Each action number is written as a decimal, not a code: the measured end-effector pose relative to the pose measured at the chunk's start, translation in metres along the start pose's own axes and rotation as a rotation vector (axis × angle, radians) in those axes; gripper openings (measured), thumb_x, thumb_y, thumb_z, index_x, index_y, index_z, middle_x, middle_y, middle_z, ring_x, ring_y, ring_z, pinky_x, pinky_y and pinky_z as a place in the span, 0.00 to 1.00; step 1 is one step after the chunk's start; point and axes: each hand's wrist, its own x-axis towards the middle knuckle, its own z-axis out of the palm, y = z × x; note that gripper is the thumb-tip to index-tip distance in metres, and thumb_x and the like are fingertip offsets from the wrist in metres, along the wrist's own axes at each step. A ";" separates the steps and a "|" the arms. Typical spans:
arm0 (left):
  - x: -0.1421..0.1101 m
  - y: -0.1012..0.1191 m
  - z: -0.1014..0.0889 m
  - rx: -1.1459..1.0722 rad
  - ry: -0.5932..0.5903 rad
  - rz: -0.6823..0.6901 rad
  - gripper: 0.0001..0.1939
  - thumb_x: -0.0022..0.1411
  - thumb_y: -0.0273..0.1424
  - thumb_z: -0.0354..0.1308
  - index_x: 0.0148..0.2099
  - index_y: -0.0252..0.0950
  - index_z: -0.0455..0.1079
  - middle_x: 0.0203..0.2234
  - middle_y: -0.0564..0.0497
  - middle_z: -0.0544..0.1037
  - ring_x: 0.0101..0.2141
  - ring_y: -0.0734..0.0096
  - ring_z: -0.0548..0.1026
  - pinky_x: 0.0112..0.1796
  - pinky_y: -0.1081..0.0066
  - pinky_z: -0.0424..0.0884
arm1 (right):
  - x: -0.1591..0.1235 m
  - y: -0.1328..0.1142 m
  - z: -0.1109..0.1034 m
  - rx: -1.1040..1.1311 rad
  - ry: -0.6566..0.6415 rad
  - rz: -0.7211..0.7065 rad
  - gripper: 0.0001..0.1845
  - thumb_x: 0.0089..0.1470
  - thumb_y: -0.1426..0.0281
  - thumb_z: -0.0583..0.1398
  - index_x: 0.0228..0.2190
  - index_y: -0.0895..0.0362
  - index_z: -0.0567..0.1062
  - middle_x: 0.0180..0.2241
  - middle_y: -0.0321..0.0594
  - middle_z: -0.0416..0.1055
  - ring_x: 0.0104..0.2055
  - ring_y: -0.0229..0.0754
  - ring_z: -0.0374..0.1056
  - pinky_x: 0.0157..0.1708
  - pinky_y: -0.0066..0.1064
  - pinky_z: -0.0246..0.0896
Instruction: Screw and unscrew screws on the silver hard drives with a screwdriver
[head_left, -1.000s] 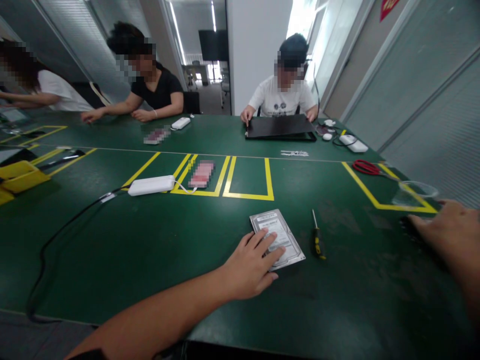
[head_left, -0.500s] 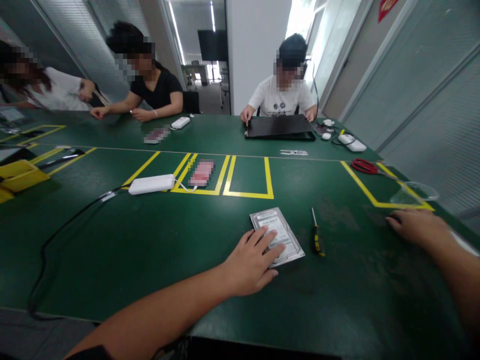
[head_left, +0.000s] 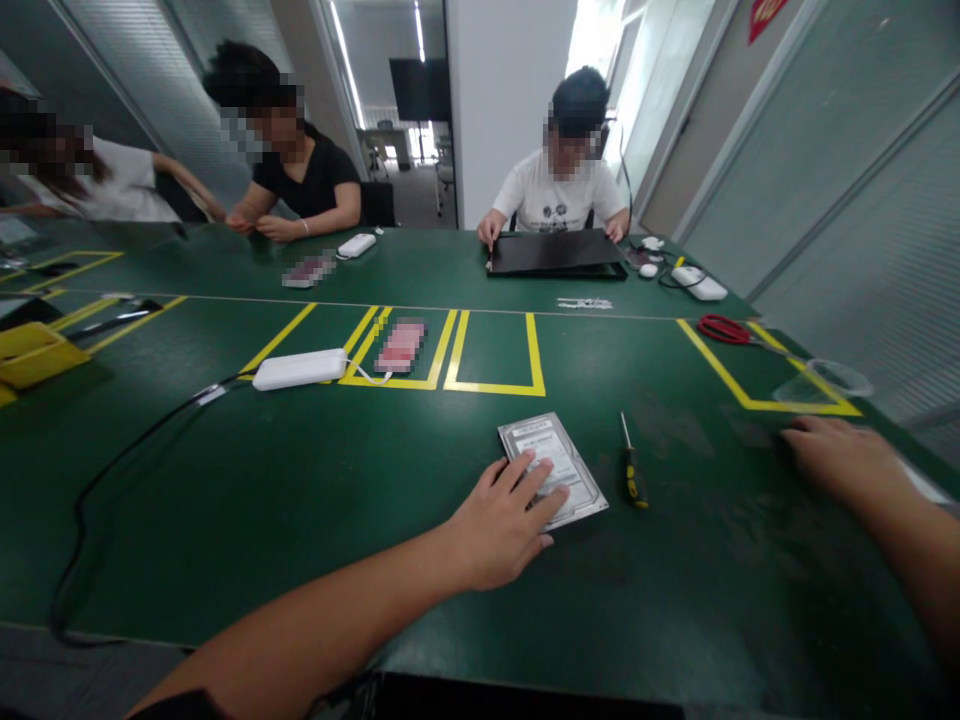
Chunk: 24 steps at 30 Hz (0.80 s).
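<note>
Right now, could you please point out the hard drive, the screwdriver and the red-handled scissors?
Hard drive (head_left: 568, 467), head view: its labelled top face.
Screwdriver (head_left: 631, 471), head view: its handle.
Red-handled scissors (head_left: 739, 336), head view: their handles.

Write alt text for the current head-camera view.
A person's left hand rests, fingers spread, on a silver hard drive on a green table, with a black-and-yellow screwdriver just right of it. The right hand is near a clear container. Across the table, another person has both hands on a flat black panel.
</note>
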 end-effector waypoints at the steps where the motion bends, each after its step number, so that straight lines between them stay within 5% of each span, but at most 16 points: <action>1: 0.000 0.000 -0.001 0.007 -0.002 0.004 0.29 0.67 0.40 0.52 0.67 0.40 0.54 0.66 0.41 0.55 0.65 0.45 0.50 0.59 0.47 0.56 | -0.002 0.001 0.001 -0.063 -0.004 -0.048 0.13 0.54 0.71 0.54 0.32 0.55 0.79 0.51 0.54 0.70 0.53 0.58 0.65 0.47 0.47 0.59; 7: 0.000 0.000 -0.006 0.045 -0.009 0.042 0.26 0.68 0.39 0.51 0.65 0.38 0.56 0.64 0.41 0.59 0.64 0.46 0.54 0.57 0.50 0.59 | -0.010 0.002 0.003 -0.241 0.034 -0.068 0.18 0.59 0.69 0.49 0.36 0.55 0.79 0.58 0.56 0.64 0.56 0.61 0.61 0.46 0.50 0.56; 24: -0.019 -0.019 -0.016 0.042 -0.021 0.110 0.23 0.69 0.35 0.49 0.64 0.39 0.58 0.65 0.44 0.60 0.64 0.51 0.55 0.57 0.52 0.59 | -0.013 -0.001 -0.007 -0.253 0.059 -0.111 0.21 0.62 0.71 0.45 0.41 0.55 0.78 0.54 0.56 0.66 0.54 0.57 0.63 0.45 0.46 0.55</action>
